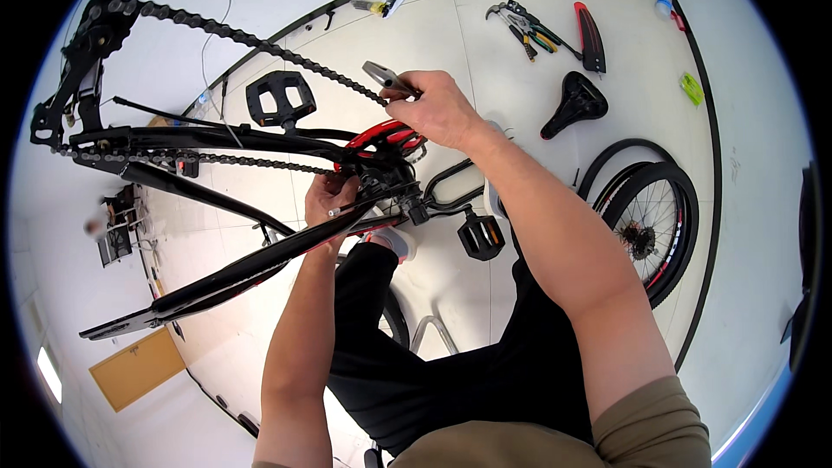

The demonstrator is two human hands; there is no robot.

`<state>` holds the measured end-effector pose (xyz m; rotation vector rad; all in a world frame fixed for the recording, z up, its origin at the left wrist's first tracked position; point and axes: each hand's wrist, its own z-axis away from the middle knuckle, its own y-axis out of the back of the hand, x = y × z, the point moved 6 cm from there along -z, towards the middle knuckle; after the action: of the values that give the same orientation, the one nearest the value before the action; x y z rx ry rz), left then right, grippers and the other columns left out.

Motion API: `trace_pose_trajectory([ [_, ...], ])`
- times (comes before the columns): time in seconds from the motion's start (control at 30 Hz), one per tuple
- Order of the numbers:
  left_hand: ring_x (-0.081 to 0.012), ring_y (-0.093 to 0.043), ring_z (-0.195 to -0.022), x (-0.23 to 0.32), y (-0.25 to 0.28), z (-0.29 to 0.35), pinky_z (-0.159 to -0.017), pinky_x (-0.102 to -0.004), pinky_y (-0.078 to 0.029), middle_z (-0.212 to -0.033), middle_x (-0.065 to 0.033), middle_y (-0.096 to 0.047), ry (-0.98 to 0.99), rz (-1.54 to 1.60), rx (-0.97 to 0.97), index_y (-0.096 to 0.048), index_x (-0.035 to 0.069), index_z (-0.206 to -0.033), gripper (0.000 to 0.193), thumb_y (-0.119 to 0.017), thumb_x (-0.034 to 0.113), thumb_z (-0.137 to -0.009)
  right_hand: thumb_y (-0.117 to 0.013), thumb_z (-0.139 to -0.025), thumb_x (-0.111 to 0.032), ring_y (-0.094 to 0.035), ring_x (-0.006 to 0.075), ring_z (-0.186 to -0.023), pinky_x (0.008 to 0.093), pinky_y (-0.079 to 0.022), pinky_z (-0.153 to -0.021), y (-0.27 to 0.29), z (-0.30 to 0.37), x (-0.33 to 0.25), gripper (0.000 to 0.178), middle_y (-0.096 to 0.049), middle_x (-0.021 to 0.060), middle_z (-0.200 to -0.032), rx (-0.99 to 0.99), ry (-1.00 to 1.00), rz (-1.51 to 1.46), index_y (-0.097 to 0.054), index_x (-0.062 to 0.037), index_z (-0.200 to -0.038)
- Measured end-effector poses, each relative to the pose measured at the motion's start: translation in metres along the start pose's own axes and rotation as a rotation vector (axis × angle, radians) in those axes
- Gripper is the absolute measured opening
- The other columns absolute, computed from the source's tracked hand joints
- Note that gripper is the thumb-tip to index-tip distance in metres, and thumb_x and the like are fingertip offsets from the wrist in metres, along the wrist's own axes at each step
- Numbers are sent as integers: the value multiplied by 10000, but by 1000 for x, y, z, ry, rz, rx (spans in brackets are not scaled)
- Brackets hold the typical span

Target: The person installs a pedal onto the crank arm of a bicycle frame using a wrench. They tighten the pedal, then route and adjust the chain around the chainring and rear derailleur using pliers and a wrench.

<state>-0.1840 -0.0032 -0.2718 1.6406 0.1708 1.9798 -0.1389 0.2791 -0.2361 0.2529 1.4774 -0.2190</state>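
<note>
A short-sleeved T-shirt (494, 448) in plain olive-brown is worn, its front seen as a rounded patch at the lower edge of the frame. The right sleeve (654, 423), at the lower right, is cut loosely and finished with an even hem above the elbow; of the left sleeve (268, 465), only a sliver is shown at the bottom edge. Long black trousers (468, 381), plain in surface and softly creased, are worn across the lower centre. Near the middle of the frame a pale shoe (404, 247) with a reddish tint is partly hidden. The left hand (325, 199) and right hand (440, 108) are bare.
</note>
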Motion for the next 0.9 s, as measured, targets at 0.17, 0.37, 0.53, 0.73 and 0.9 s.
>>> trace_pose_trajectory([
  [0.17,-116,-655,-728,5,-5,-1,-674,-263,-523,-840,-78,-722,-34,40,-16,-642,-10,-1000,161,-718,78,-887,-704,-803,-218,-610,181,-781,314,-484,-750,2,1,1,286,-708,103,-857,-60,-22,38,-745,-12,-998],
  [0.37,-107,-635,-692,15,-7,7,-636,-257,-509,-813,-84,-711,59,118,-34,-643,-10,-1002,165,-717,59,-871,-743,-823,-293,-666,251,-794,352,-508,-766,15,2,-6,311,-725,136,-871,169,-63,167,-736,-25,-982],
  [0.53,-134,-661,-722,11,-5,5,-691,-288,-527,-828,-88,-726,7,-70,-8,-657,-21,-1022,207,-730,101,-872,-623,-867,-229,-677,413,-984,492,-529,-874,50,-6,22,236,-722,205,-990,428,-199,343,-725,-87,-1024],
  [0.73,-121,-651,-775,5,-4,7,-693,-257,-522,-890,-76,-702,56,-138,11,-614,-6,-1060,158,-684,10,-919,-591,-869,-185,-669,436,-950,485,-520,-868,64,2,67,223,-711,245,-956,409,-403,368,-708,-6,-933],
  [0.9,-139,-661,-806,29,-13,13,-752,-283,-528,-879,-85,-713,63,-286,18,-622,-15,-1085,199,-703,57,-918,-561,-866,-68,-666,262,-676,391,-529,-646,57,8,94,179,-696,200,-844,434,-544,-124,-650,61,-950],
])
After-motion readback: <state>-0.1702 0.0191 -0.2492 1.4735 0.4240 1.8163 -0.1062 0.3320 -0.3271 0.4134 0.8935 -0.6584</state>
